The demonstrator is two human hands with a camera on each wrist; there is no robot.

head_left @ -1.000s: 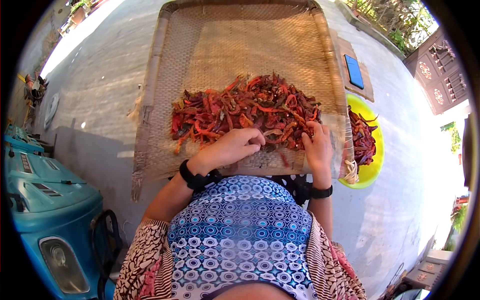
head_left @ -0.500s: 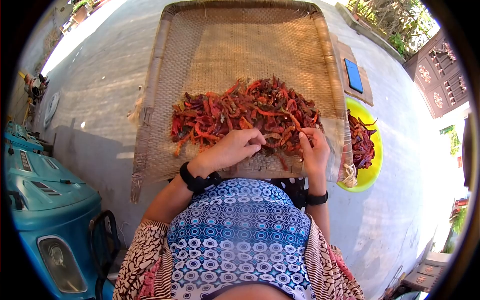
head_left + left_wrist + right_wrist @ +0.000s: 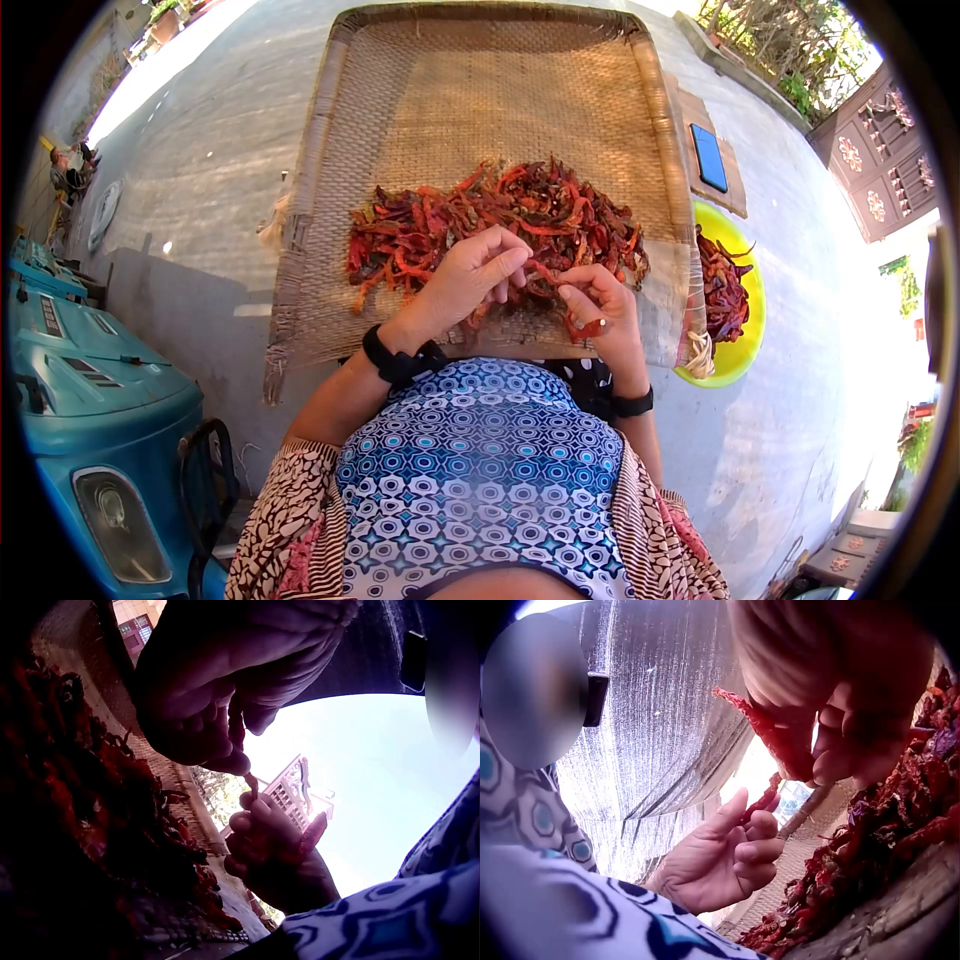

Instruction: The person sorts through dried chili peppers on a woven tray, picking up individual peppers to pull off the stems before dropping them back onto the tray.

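In the head view my left hand (image 3: 472,277) and right hand (image 3: 606,312) face each other over the near edge of the chili pile (image 3: 500,215). The left thumb and fingers pinch a thin, wrinkled dried red chili (image 3: 763,801), whose tip reaches the right fingertips. A wider red chili (image 3: 769,735) is held in the right hand and sticks out past its palm, also showing in the left wrist view as a red piece (image 3: 313,831). The pile of shrivelled red chilies lies on a woven bamboo tray (image 3: 500,80).
At the tray's right side stands a yellow basin (image 3: 740,355) with dark red chilies (image 3: 724,290) in it. Beyond it a phone (image 3: 708,157) lies on a piece of cardboard (image 3: 733,190). A teal vehicle (image 3: 100,400) stands at the left.
The right hand has drawn back from the pile's right side toward the left hand, bringing a red chili with it. The left hand has lifted slightly, and a chili now shows between the hands.
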